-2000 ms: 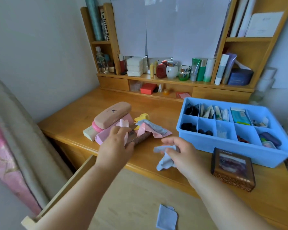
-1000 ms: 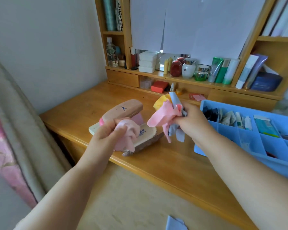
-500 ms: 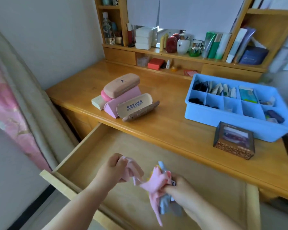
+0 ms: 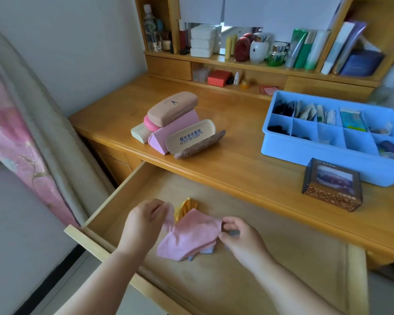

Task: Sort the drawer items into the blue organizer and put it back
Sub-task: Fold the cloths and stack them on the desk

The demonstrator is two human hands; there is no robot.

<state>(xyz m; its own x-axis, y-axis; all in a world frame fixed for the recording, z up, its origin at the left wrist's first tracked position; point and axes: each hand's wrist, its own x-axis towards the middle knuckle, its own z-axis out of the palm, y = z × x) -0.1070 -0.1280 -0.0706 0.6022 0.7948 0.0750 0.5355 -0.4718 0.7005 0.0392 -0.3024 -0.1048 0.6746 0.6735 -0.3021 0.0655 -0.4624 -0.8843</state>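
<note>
Both my hands are over the open wooden drawer [image 4: 105, 212], holding a small bundle of cleaning cloths. My left hand [image 4: 143, 223] pinches the left edge of a pink cloth [image 4: 191, 235]. My right hand [image 4: 241, 239] pinches its right corner. A yellow cloth [image 4: 184, 206] sticks out behind the pink one, and a light blue cloth [image 4: 206, 251] shows beneath it. The blue organizer [image 4: 316, 155] stands on the desk at the right, its compartments holding small items.
A pile of glasses cases [image 4: 173, 126] sits on the desk [image 4: 237, 160] left of centre. A dark patterned box [image 4: 331, 185] stands in front of the organizer. Shelves at the back hold bottles and boxes. A curtain [image 4: 21, 133] hangs at the left.
My hands carried the cloths from the desk down into the open drawer. Since half a second ago they have spread the pink cloth out between them.
</note>
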